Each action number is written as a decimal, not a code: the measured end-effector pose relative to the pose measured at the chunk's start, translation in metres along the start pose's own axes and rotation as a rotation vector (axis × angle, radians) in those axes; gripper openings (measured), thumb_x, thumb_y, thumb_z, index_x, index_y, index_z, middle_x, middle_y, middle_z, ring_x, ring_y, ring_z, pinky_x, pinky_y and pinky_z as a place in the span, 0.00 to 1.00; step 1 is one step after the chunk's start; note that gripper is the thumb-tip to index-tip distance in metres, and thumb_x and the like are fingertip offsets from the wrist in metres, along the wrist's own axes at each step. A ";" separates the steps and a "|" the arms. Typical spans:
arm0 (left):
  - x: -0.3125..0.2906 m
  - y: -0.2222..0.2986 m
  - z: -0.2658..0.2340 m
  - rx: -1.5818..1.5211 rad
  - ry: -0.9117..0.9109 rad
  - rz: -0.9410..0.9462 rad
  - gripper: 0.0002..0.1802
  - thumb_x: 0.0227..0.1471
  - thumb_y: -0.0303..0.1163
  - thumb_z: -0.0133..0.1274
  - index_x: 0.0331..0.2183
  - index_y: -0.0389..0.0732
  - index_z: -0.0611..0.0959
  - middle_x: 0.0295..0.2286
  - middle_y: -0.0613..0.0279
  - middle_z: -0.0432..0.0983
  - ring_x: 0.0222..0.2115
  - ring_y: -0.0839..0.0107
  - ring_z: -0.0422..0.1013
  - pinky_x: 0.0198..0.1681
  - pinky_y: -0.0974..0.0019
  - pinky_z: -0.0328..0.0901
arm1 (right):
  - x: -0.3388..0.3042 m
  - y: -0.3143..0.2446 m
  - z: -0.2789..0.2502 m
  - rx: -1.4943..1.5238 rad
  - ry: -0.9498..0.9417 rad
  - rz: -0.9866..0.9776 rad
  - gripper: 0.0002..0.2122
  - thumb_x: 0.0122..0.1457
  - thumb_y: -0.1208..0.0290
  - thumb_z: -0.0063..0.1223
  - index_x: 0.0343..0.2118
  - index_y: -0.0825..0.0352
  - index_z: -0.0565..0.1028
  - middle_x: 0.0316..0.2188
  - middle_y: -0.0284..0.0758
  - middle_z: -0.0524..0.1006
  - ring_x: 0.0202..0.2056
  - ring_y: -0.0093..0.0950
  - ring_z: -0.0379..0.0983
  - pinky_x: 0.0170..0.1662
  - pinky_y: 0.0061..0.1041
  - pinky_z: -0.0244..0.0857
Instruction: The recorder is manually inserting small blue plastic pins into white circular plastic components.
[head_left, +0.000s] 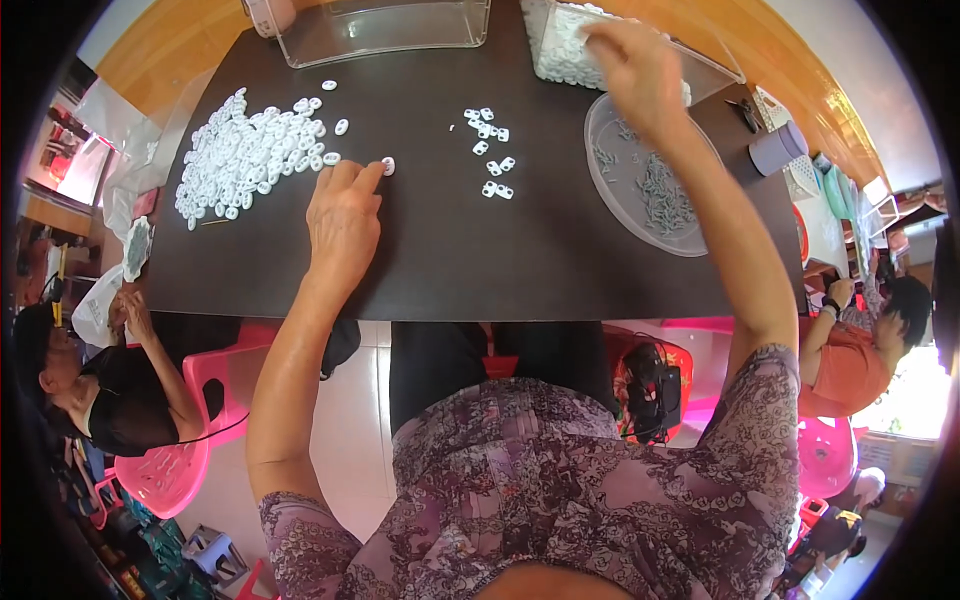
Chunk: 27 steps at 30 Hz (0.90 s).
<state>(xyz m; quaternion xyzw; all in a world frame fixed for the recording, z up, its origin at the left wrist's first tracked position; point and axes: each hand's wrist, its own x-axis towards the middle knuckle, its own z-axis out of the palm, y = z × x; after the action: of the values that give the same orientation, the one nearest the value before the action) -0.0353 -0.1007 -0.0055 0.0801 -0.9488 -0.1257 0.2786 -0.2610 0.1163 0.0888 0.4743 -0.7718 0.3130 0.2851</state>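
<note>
My left hand (344, 215) rests on the dark table, fingers pointing away and apart. Its index fingertip lies against a small white oval piece (389, 166) with holes. Just left of that hand spreads a large pile of similar white oval pieces (255, 145). My right hand (637, 80) is raised over the clear bin of small white parts (562, 58) at the far right; motion smears its fingers, and whether they hold anything cannot be made out. Several small white pieces with dark openings (496, 167) lie in a loose group mid-table, between my hands.
Under my right forearm sits a round clear tray (625, 215) of small grey screw-like parts (665, 200). A clear box (385, 35) stands at the far edge. A grey-lilac cup (778, 150) is at the right edge. Other people sit left and right on pink chairs (165, 470).
</note>
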 end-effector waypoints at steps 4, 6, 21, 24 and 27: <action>-0.004 -0.005 0.006 -0.024 0.023 0.012 0.21 0.35 0.16 0.54 0.38 0.39 0.77 0.29 0.59 0.70 0.31 0.60 0.67 0.35 0.60 0.63 | -0.070 -0.041 0.021 0.189 -0.369 0.005 0.06 0.46 0.75 0.56 0.28 0.65 0.76 0.25 0.37 0.74 0.32 0.35 0.69 0.37 0.29 0.63; -0.004 0.001 0.001 -0.030 0.026 0.002 0.21 0.35 0.16 0.53 0.38 0.39 0.77 0.29 0.59 0.70 0.31 0.60 0.67 0.35 0.60 0.63 | -0.090 -0.049 0.031 0.202 -0.405 0.018 0.05 0.45 0.75 0.56 0.28 0.66 0.76 0.24 0.37 0.73 0.31 0.35 0.69 0.36 0.30 0.63; -0.038 0.059 -0.011 -0.608 0.120 -0.249 0.12 0.41 0.17 0.53 0.34 0.35 0.79 0.25 0.58 0.72 0.25 0.68 0.70 0.29 0.70 0.64 | -0.098 -0.061 0.042 0.347 -0.566 0.401 0.07 0.46 0.75 0.57 0.26 0.71 0.72 0.21 0.36 0.73 0.24 0.28 0.70 0.30 0.25 0.64; -0.044 0.073 -0.005 -0.816 0.110 -0.337 0.08 0.45 0.19 0.53 0.32 0.34 0.79 0.23 0.63 0.72 0.22 0.77 0.68 0.27 0.75 0.63 | -0.105 -0.073 0.036 0.437 -0.550 0.477 0.06 0.48 0.74 0.57 0.26 0.70 0.72 0.20 0.30 0.72 0.22 0.20 0.68 0.27 0.20 0.62; -0.040 0.087 -0.009 -1.178 -0.056 -0.688 0.06 0.51 0.24 0.50 0.32 0.33 0.79 0.24 0.64 0.74 0.19 0.78 0.68 0.23 0.78 0.62 | -0.109 -0.092 0.025 0.692 -0.509 0.599 0.05 0.49 0.75 0.57 0.27 0.69 0.73 0.21 0.27 0.71 0.23 0.14 0.66 0.27 0.15 0.60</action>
<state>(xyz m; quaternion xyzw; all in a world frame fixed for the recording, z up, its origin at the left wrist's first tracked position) -0.0040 -0.0109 0.0061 0.2088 -0.6496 -0.7045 0.1952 -0.1383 0.1253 0.0122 0.3604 -0.7700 0.4922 -0.1868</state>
